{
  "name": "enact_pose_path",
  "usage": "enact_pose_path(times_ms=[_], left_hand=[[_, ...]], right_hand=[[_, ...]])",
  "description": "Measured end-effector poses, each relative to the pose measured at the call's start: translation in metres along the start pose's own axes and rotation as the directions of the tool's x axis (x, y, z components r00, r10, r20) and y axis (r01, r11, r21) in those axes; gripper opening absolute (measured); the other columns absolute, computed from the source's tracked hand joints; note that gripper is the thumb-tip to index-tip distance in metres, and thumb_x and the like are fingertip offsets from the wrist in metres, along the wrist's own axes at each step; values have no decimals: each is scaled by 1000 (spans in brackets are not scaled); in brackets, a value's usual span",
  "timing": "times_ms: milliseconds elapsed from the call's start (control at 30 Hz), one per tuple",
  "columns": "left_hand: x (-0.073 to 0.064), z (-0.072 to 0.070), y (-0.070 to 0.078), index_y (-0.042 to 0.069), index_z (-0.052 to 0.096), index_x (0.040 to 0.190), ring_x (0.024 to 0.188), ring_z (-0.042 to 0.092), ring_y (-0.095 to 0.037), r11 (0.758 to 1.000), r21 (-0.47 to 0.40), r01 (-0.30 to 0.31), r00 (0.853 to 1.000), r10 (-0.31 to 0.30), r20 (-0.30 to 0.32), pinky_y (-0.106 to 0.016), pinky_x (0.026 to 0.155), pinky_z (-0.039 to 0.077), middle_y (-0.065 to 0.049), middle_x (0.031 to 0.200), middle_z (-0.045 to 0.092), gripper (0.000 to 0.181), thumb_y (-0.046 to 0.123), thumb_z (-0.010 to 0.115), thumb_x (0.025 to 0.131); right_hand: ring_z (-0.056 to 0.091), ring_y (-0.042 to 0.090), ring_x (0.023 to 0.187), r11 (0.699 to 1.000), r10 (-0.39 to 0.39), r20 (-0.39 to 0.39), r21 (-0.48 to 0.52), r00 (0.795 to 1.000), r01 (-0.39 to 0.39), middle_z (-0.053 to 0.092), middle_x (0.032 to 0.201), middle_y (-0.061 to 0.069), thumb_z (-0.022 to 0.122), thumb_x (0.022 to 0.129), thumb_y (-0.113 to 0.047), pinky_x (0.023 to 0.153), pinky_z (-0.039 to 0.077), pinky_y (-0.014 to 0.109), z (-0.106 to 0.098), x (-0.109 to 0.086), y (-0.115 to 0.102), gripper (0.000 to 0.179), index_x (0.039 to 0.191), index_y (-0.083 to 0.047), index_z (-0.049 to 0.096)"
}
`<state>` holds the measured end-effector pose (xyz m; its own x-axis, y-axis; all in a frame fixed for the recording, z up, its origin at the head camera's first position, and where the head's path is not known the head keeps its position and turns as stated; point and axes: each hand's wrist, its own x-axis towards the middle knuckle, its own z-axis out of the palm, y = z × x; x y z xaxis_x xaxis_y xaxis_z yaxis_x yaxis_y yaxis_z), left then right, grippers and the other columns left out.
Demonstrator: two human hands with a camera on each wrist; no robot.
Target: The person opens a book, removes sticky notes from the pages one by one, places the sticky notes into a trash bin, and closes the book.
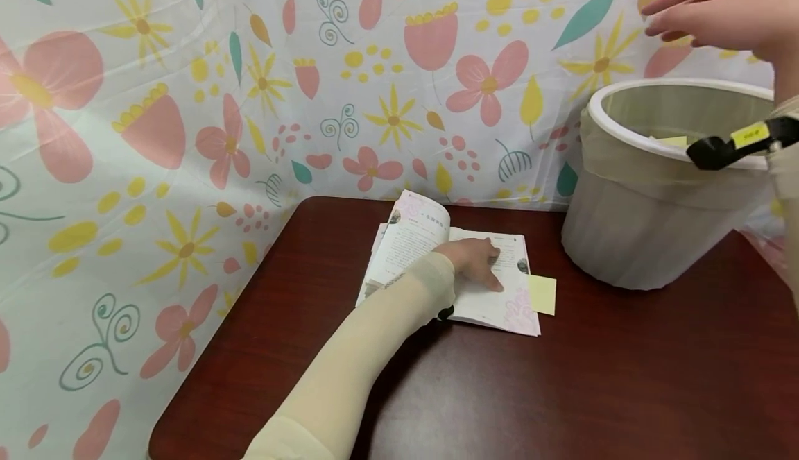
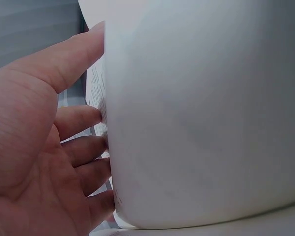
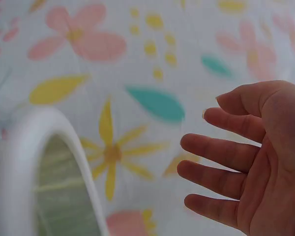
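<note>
An open book [image 1: 499, 311] lies on the table, its left-hand pages curling up. My left hand [image 1: 472, 261] rests on the right page with fingers spread. In the left wrist view a large pale page [image 2: 201, 118] fills the right side, and the left hand [image 2: 49, 142] has its fingertips on the print beyond it. A yellow sticky note [image 1: 542, 295] sticks out from the book's right edge. My right hand [image 1: 724, 12] is raised above the trash can [image 1: 630, 217], fingers loosely extended, holding nothing. In the right wrist view the right hand [image 3: 250, 157] is beside the can's white rim [image 3: 81, 147].
The trash can has a thin liner over its rim, with a bit of yellow paper [image 1: 673, 141] inside. It stands at the right back of the dark red table [image 1: 593, 377]. A flower-patterned curtain [image 1: 250, 134] hangs behind and to the left.
</note>
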<state>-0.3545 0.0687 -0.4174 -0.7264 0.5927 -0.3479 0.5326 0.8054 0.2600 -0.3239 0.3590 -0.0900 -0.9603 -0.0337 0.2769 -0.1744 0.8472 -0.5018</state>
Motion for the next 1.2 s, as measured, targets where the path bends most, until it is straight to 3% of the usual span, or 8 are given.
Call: enact_pose_path(times_ms=[133,233,333,467,600,867,1000,1200], left_hand=[[-2,-2,-2,36,36,160,158,24,-8,1000,-3,-1,1000,1,-3,-25,127,24,11,173,20,91,64,76,83],[-2,-3,-3,35,36,160,158,24,-8,1000,9,-4,1000,4,7,-25,127,24,11,173,20,91,64,75,83],[0,-3,-4,34,35,161,159,23,-9,1000,19,-15,1000,15,14,-25,127,24,9,173,20,92,64,74,84],[2,-2,-4,34,35,161,159,23,-9,1000,7,-11,1000,11,13,-25,127,23,9,173,20,92,63,75,84],[-1,-3,-3,33,37,160,159,24,-11,1000,-6,-14,1000,14,7,-26,128,23,8,173,20,91,62,76,84],[-4,-4,-3,38,34,161,160,20,-8,1000,-2,5,1000,-5,25,-27,129,20,11,173,17,90,64,74,85],[-4,-5,-1,38,33,161,159,20,-8,1000,8,13,999,-13,35,-28,129,21,12,173,17,90,66,73,85],[-6,-6,-1,41,34,160,158,21,-6,999,-19,36,999,-36,34,-30,128,24,14,173,17,90,66,74,83]], right_hand=[[42,-13,79,968,-144,-17,-211,989,138,56,102,-37,55,104,-35,91,44,22,21,-26,-32,49,149,-16,57],[43,-19,73,911,-295,-13,-305,955,277,68,98,-27,59,103,-32,67,35,19,40,-45,-47,44,142,-13,63],[41,-27,82,872,-418,-26,-292,908,393,72,111,-24,64,100,-30,71,36,13,64,-66,-56,37,135,-17,70],[48,-11,75,841,-513,-31,-217,858,496,75,111,-15,70,97,-23,69,36,14,96,-94,-58,34,131,-23,73],[47,0,65,849,-516,-14,-141,857,509,78,106,3,73,95,-18,62,36,16,124,-115,-54,38,132,-24,72],[60,-13,112,906,-424,74,46,903,421,77,123,2,69,98,-19,90,40,2,184,-130,-23,36,134,-22,70],[69,14,118,938,-347,215,88,913,336,74,128,7,65,101,-25,94,53,20,215,-138,-6,38,139,-17,66],[69,36,120,968,-248,401,130,882,213,67,135,23,62,103,-29,97,57,51,256,-146,24,47,144,-6,59]])
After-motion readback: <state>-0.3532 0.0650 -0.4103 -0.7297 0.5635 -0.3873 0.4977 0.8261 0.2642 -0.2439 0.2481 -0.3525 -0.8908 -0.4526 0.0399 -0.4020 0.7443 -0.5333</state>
